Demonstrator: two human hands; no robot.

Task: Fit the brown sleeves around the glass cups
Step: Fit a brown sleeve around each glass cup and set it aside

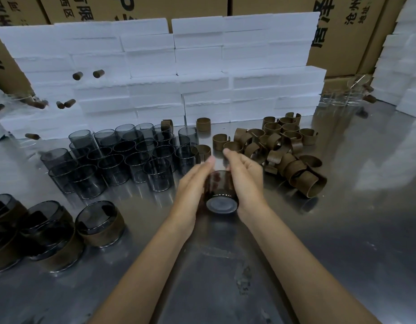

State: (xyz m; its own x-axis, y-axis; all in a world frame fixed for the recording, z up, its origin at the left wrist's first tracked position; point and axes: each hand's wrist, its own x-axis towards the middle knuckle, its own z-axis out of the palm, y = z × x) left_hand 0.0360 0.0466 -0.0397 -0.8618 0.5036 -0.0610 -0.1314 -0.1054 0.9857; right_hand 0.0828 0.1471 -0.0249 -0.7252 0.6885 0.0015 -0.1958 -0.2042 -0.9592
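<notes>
hands [222, 174] holding sleeved glass cup [222, 195], base toward camera

cups [122, 157] left, sleeves [284, 150] right, table [342, 230]
</notes>
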